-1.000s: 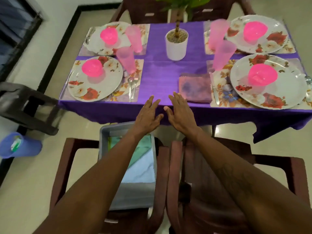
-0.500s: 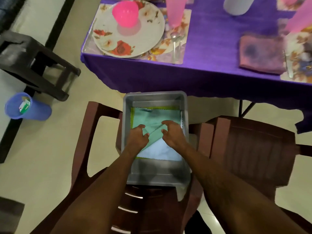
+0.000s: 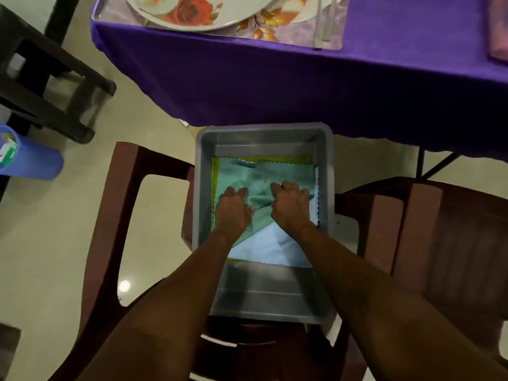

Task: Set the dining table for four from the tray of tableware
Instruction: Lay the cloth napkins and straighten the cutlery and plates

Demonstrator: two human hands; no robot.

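Grey tray (image 3: 202,188), rectangular, surrounds both my hands. Green cloth (image 3: 258,174) lies bunched, gripped by my left hand (image 3: 233,211) and right hand (image 3: 291,209). Blue cloth (image 3: 264,248) lies flat beneath, by my wrists. Yellow cloth (image 3: 277,158) edge shows beyond my fingertips.

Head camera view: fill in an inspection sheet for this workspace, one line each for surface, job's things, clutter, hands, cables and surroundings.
Surface: table under a purple cover, with a flowered plate on a placemat, cutlery beside it, and a pink cloth at the right edge.
Job's things: grey tray on a brown chair, holding a green cloth over a light blue cloth and a yellow-green cloth.
Clutter: blue cup on the floor.
Hands: left hand and right hand in the tray, fingers curled on the green cloth.
Cables: nothing seen.
Surroundings: dark stool at left, second chair at right.
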